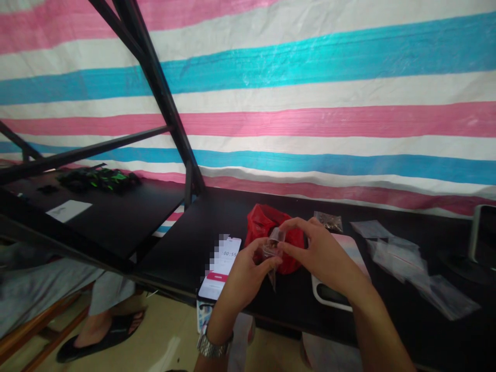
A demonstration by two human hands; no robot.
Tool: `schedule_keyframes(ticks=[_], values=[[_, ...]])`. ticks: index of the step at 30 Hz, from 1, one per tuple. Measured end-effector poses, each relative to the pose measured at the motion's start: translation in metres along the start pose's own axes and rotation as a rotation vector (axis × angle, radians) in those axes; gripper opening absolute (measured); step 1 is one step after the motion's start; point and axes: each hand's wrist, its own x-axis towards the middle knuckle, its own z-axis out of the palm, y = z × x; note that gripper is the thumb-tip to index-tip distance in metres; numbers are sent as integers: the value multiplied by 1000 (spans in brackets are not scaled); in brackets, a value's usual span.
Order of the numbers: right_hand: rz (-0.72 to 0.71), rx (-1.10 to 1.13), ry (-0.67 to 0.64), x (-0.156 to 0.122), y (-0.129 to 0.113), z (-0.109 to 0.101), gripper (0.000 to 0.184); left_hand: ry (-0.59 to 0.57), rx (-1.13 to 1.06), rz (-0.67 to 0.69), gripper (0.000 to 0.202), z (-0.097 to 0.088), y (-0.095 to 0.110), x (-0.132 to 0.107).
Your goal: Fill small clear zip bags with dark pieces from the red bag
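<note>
Clear plastic bag [274, 245] holding brownish bits is being pinched between both hands, above the black table [232, 217] and in front of a red plastic bag [267, 225]. The left hand [248, 274], wearing a metal wristwatch [214, 345], is gripping its lower part, while the right hand [321, 248] is arching over, holding its upper edge. A smartphone [220, 266] showing a timer is lying just left of the hands; a white-rimmed device [329, 294] is lying just right. Loose clear bags [395, 258] are spreading farther right, beyond a small bag of brown pieces [328, 221].
</note>
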Motion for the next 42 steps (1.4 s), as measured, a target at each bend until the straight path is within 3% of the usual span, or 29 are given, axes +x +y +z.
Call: schedule_keyframes(ticks=[6,12,15,19,23,27,33,39,42], values=[[-109,-160,68,-6,-7,7,36,-30,-32,21,41,0,0,0],[-117,-138,127,0,-4,1,28,-8,-14,7,42,-6,1,-4],[-69,-254,177,9,9,4,21,-54,23,-21,35,-15,2,-8],[38,-440,12,20,32,24,9,-178,111,-84,34,-27,3,-13],[43,-497,-17,27,42,51,12,-154,131,-95,31,-27,4,-14],[64,-445,-12,29,41,63,13,-103,72,-76,34,-20,1,-9],[106,-350,-123,27,33,55,15,-21,-99,-53,54,-13,-7,2],[181,25,-140,23,42,51,10,8,-119,-48,57,-13,-3,2],[218,151,-97,23,52,43,17,-12,-74,-37,50,-16,0,-1]])
